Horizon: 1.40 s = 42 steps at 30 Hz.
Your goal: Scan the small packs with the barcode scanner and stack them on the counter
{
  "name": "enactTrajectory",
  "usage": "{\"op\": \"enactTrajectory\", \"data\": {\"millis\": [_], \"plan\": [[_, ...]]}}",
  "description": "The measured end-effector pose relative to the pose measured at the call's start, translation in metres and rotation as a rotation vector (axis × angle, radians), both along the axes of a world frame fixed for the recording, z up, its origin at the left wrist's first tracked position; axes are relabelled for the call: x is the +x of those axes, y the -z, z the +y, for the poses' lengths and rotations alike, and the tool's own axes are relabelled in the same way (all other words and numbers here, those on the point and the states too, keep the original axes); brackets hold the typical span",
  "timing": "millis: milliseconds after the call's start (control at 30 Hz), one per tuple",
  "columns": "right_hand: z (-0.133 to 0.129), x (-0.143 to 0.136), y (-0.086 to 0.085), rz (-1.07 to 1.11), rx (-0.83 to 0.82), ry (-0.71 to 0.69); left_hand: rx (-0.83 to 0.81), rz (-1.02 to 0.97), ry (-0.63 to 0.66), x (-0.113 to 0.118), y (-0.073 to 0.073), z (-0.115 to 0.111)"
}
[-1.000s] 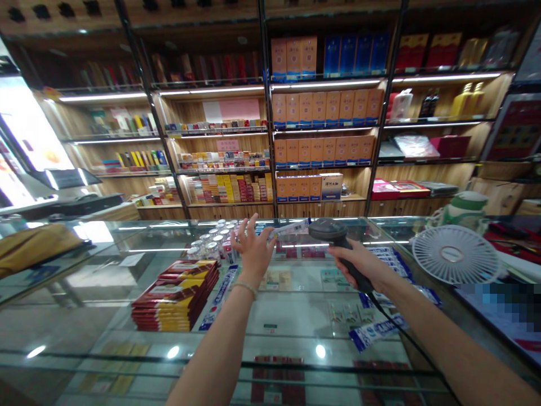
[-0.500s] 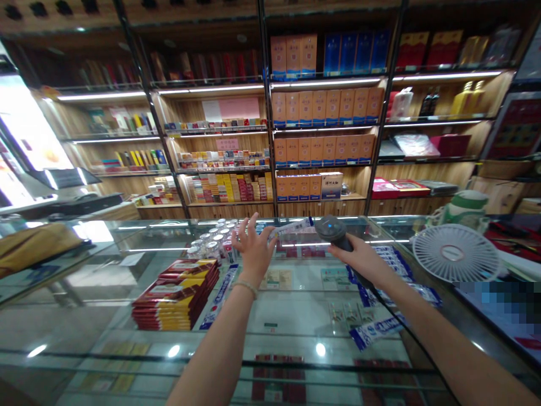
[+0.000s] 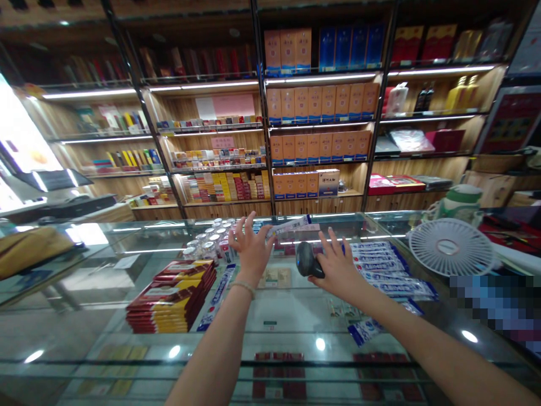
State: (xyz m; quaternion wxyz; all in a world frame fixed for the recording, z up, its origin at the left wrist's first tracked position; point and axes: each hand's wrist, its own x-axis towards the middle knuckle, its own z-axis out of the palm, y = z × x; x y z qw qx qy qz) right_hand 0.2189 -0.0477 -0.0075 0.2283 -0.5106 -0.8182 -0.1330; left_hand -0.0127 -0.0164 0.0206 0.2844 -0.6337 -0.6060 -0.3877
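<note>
My left hand (image 3: 252, 251) is above the glass counter, its thumb and a finger at the near end of a long white-and-blue snack packet (image 3: 291, 225); the other fingers are raised. In my right hand (image 3: 338, 265) is a black barcode scanner (image 3: 305, 260), its head turned left. Two of that hand's fingers stretch forward while the thumb side grips the handle. Similar packets (image 3: 376, 256) lie in a row right of the scanner. Another packet (image 3: 217, 299) rests beside a stack of red-and-yellow wrapped bars (image 3: 173, 299), left of my left forearm.
Small clear-lidded jars (image 3: 209, 239) stand behind the stack on the glass counter (image 3: 291, 316). To the right are a white fan (image 3: 450, 248) and a green-and-white jug (image 3: 460, 203). Shelves with orange boxes (image 3: 321, 104) line the back wall. A yellow-brown cloth item (image 3: 34, 248) lies at left.
My right hand has moved left and down with the scanner, and its fingers have stretched out. The packets on the right show more. My left hand stays nearly where it was, with its packet.
</note>
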Motion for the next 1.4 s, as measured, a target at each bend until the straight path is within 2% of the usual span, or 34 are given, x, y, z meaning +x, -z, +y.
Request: {"op": "enactTrajectory", "data": {"millis": [300,600,700,800,967,1167,1400], "plan": [[0.002,-0.007,0.013,-0.055,-0.029,-0.020,-0.021,0.000,-0.003,0.000,0.001,0.000],[-0.004,-0.004,0.008,-0.064,-0.114,-0.086,-0.020,-0.003,0.029,0.002,0.000,-0.001],[0.002,0.006,-0.001,-0.003,-0.035,-0.044,-0.016,0.008,0.068,0.002,0.001,0.001],[0.013,0.022,-0.013,0.093,0.113,0.034,-0.015,0.045,0.121,0.004,0.002,0.002],[0.023,0.047,-0.028,0.112,0.278,-0.011,-0.002,0.128,0.194,0.010,0.005,0.002],[0.026,0.049,-0.023,0.096,0.322,-0.059,0.017,0.171,0.250,0.018,0.005,-0.001],[0.028,0.049,-0.021,0.136,0.320,-0.049,0.017,0.199,0.325,0.026,0.004,-0.006]]}}
